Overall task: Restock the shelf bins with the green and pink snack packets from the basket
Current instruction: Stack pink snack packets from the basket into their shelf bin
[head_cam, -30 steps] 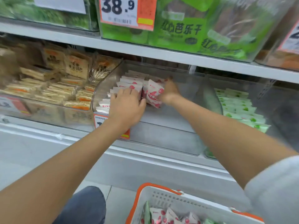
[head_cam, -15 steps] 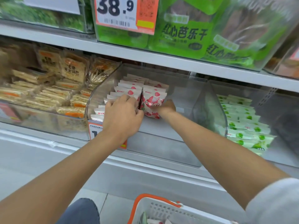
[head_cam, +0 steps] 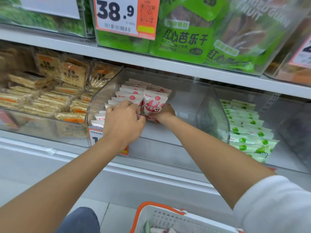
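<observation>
Right hand (head_cam: 164,113): clamped on an upright pink packet (head_cam: 154,106) from beneath and behind. The fingers are hidden by the packet, so the exact hold cannot be told. The packet stands face-forward at the head of a second row, evidently so that it lines up with those directly behind the grip.

Left hand (head_cam: 124,118): immediately left of the grip, fingers curled over the top edges of the row of pink packets (head_cam: 127,94). In my judgement it braces that row so it does not topple sideways while the neighbouring row is built.

Both hands work inside the clear bin (head_cam: 208,98), whose floor to the right of the grip is bare. This suggests the pink restock is only partly done.

Beyond the bin wall, well right of the grip, green packets (head_cam: 247,128) lie shingled in their own bin. Left of the grip, a further bin holds cracker packs (head_cam: 70,76).

Above the grip a metal shelf edge (head_cam: 151,63) carries large green bags (head_cam: 185,41) and a price tag (head_cam: 124,14). Below the grip is the basket (head_cam: 139,214), orange-rimmed, with a few packets showing.
</observation>
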Motion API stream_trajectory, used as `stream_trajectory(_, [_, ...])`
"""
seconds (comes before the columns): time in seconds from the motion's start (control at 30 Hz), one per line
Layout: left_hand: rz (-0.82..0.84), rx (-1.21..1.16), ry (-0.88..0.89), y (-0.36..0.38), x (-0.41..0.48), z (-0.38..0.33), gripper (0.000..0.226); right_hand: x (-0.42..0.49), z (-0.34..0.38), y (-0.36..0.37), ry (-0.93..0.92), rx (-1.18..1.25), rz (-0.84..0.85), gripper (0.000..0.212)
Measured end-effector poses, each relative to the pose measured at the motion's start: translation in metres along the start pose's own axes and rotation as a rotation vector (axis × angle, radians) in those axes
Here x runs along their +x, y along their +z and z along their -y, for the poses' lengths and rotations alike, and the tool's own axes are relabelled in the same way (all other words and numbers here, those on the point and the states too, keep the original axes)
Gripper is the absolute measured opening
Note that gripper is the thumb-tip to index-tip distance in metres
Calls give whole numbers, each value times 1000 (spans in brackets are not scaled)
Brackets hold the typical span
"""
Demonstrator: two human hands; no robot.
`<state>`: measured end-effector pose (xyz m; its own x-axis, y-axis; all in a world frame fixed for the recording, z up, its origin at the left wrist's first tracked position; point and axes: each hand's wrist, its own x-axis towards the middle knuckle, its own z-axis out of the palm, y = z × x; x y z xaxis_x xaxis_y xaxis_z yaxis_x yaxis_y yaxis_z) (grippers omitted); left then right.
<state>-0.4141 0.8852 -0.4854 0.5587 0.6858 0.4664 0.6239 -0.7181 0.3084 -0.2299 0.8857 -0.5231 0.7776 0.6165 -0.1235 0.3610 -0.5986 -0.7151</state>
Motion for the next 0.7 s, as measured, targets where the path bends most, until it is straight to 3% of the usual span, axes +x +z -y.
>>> stream_trajectory(0.2, [-40,4,38,-6,-2,-6,23,-59,-12,-56,-44,-9,-37,55])
stream_trajectory(0.33, [-87,2,71,-21,-16,-29,20,-127,-27,-91,-295,-93,-185,28])
stream_trajectory(0.47, [94,-198,-7,-26,-65,-77,14,-202,-59,-106,-491,-46,-274,18])
stream_trajectory(0.53, [221,-246,-50,-21,-97,-95,30,-235,-89,-104,-469,-23,-213,20])
stream_trajectory(0.63, [268,-280,-65,-12,-143,-103,68,-269,-163,-92,-282,-81,48,17])
stream_trajectory(0.7, [328,-246,-33,2,-174,-102,74,-287,-221,-83,-146,-149,212,13])
